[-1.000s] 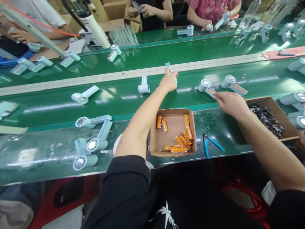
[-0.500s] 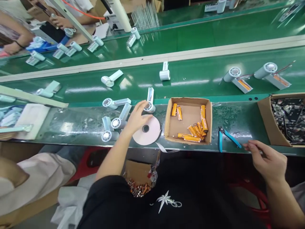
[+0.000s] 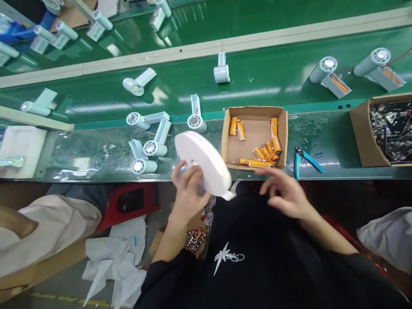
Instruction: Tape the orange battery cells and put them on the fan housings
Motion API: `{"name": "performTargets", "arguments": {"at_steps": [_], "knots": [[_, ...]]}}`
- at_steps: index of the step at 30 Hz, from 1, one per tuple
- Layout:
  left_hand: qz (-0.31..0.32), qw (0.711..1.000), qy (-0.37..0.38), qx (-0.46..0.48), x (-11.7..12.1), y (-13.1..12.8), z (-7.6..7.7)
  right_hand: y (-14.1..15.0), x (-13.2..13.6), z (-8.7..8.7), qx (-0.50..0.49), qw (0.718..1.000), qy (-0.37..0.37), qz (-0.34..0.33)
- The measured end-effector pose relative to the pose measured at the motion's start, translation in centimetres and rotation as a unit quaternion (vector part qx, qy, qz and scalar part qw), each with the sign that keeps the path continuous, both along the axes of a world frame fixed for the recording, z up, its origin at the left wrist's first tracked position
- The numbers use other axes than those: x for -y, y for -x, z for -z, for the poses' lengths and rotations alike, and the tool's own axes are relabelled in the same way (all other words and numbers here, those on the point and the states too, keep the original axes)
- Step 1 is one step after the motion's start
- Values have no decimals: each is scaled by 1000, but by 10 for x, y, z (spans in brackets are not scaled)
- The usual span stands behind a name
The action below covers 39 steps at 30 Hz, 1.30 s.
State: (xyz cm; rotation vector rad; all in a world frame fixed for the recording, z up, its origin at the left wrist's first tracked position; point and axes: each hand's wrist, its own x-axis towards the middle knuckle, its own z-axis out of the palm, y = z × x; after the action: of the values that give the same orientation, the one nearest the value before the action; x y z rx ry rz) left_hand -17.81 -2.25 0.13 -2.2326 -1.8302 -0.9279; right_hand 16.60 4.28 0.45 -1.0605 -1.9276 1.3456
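My left hand (image 3: 189,191) grips a large white roll of tape (image 3: 201,159), its fingers at the core hole. The roll is tilted up off the bench, and its loose tape end (image 3: 231,193) hangs at the lower right. My right hand (image 3: 285,193) is in front of the bench edge with its fingers apart and holds nothing. Just beyond it stands a shallow cardboard box (image 3: 227,146) with several orange wired battery cells (image 3: 267,152). Blue-handled cutting pliers (image 3: 305,161) lie on the bench to the right of the box.
Light-blue fan housings (image 3: 155,148) stand left of the roll, and one more housing (image 3: 196,122) is behind it. Others lie along the green conveyor (image 3: 257,81). A carton of circuit boards (image 3: 360,137) stands at the right. At the left sits a person's light sleeve (image 3: 61,223).
My left hand has picked the tape roll up off the bench and tilted it. My right hand has moved left, from beside the pliers to the front of the box. The view has shifted down.
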Motion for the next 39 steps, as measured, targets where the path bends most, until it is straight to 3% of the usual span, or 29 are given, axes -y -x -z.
{"name": "performTargets", "arguments": {"at_steps": [3,5,7,9,11,14,17,19,25,28,30,32,35,39], "knots": [[2,999,-1,45,-5,-19,9,53,10,6,-43,981,45,-186],[-51,991,0,121,-3,-18,23,61,12,12,32,967,-2,-252],[-90,976,-3,200,4,-12,39,55,2,10,118,953,-56,-275],[-99,964,-3,248,11,-8,54,48,-22,-1,176,950,-85,-242],[-98,961,8,259,15,-9,63,52,-57,-18,232,954,-114,-154],[-96,971,22,217,12,-18,66,78,-113,-35,370,915,-160,-8],[-64,986,9,153,-1,-29,60,104,-147,-35,466,869,-164,4],[-43,991,-5,127,-9,-36,56,109,-154,-30,482,860,-167,-25],[-29,994,-14,103,-16,-45,55,89,-148,-20,459,870,-168,-58],[-26,995,4,96,-16,-48,52,91,-151,-16,463,865,-178,-75],[-20,996,-3,85,-16,-51,47,94,-155,-16,440,879,-162,-89],[-18,997,-22,75,-16,-53,42,92,-155,-20,354,922,-131,-82],[-27,997,-40,62,-13,-51,35,75,-141,-32,131,990,-53,-20],[-54,997,-30,37,-7,-44,33,44,-105,-50,-57,995,43,66]]}}
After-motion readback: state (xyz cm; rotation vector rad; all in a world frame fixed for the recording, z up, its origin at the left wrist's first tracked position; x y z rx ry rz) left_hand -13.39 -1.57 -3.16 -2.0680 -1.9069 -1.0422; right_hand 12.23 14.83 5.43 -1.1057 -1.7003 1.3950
